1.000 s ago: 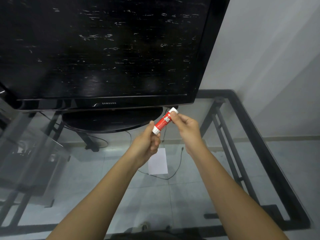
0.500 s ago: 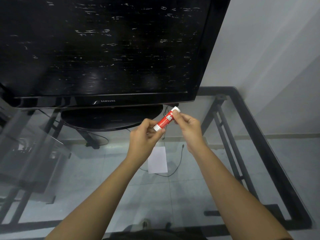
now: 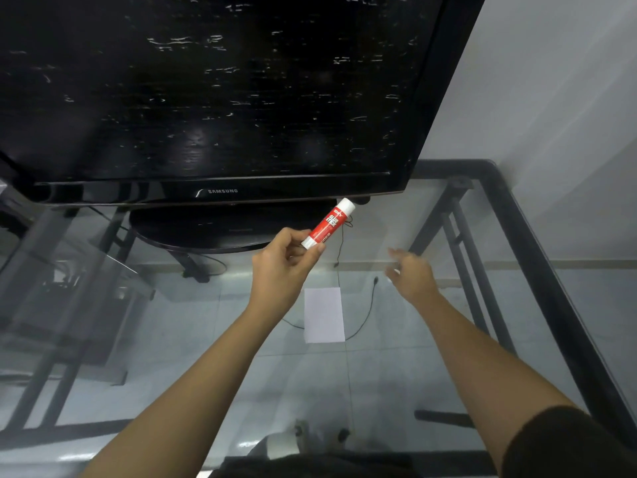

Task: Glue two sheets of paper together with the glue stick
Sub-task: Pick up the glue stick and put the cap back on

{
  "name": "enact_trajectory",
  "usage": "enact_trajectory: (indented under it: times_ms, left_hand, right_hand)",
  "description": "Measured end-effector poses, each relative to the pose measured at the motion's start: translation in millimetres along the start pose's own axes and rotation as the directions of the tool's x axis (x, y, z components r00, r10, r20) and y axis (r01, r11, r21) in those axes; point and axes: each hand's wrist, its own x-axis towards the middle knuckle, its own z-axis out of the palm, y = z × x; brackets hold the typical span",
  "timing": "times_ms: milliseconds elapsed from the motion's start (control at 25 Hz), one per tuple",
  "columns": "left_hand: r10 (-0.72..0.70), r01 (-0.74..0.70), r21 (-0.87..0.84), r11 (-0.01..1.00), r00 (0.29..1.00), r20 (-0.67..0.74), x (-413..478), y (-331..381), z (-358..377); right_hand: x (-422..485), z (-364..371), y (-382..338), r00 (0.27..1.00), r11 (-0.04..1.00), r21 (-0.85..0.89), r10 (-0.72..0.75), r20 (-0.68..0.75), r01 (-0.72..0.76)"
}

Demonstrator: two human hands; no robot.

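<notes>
My left hand point(image 3: 286, 267) grips the white bottom end of a red-and-white glue stick point(image 3: 327, 224), which points up and to the right with its white cap on. To the right, my right hand point(image 3: 412, 276) hovers blurred above the glass, fingers apart and holding nothing. A small white sheet of paper point(image 3: 324, 315) lies flat on the glass table between my two hands, below the glue stick. I can see only one sheet outline; whether another lies under it is not visible.
A large black TV point(image 3: 220, 98) on its oval stand point(image 3: 224, 229) fills the back of the glass table point(image 3: 386, 374). The table's black metal frame point(image 3: 527, 229) runs along the right. A thin cable point(image 3: 365, 315) shows through the glass near the paper.
My right hand has let go of the glue stick and moved right and down. My left hand still holds the stick, now raised slightly.
</notes>
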Motion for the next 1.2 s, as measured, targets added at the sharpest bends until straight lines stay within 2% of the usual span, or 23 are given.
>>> enact_trajectory:
  times_ms: [120, 240, 320, 400, 440, 520, 600, 680, 840, 1200]
  left_hand:
    - [0.02, -0.02, 0.022, 1.0, 1.0, -0.003, 4, -2, -4]
    - [0.04, -0.039, 0.044, 0.998, 0.999, -0.014, 4, -4, -7]
    - [0.042, -0.041, 0.055, 0.998, 0.999, -0.013, 4, -6, -7]
    - [0.04, -0.039, 0.06, 0.997, 0.999, -0.013, 5, -8, -6]
    - [0.038, -0.037, 0.055, 0.998, 0.999, -0.013, 5, -9, -5]
    - [0.029, -0.029, 0.04, 0.999, 1.0, -0.007, 7, -10, -3]
    - [0.02, -0.02, 0.025, 0.999, 1.0, 0.005, 8, -9, 0]
    - [0.02, -0.02, 0.014, 1.0, 1.0, 0.015, 9, -8, 3]
    - [0.057, -0.059, 0.025, 0.998, 0.996, 0.063, 10, -4, 8]
    - [0.085, -0.099, 0.113, 0.989, 0.988, 0.126, 13, -1, 3]
  right_hand:
    - [1, 16, 10, 0.991, 0.959, -0.283, 0.017, 0.135, 0.022]
    - [1, 21, 11, 0.988, 0.925, -0.38, 0.035, 0.152, 0.026]
    - [4, 17, 5, 0.999, 0.967, -0.253, -0.006, 0.051, 0.019]
    - [4, 5, -13, 0.984, 0.997, 0.06, -0.047, -0.171, 0.058]
    - [4, -5, -25, 0.965, 0.962, 0.26, -0.013, -0.26, 0.083]
    - [3, -26, -52, 0.961, 0.76, 0.639, 0.073, -0.268, 0.12]
    - [-1, -42, -71, 0.969, 0.545, 0.824, 0.077, -0.234, 0.155]
    - [-8, -49, -80, 0.975, 0.457, 0.872, 0.043, -0.22, 0.176]
    - [-16, -53, -82, 0.978, 0.396, 0.898, -0.003, -0.209, 0.193]
    - [-12, -66, -75, 0.974, 0.498, 0.837, -0.116, -0.194, 0.226]
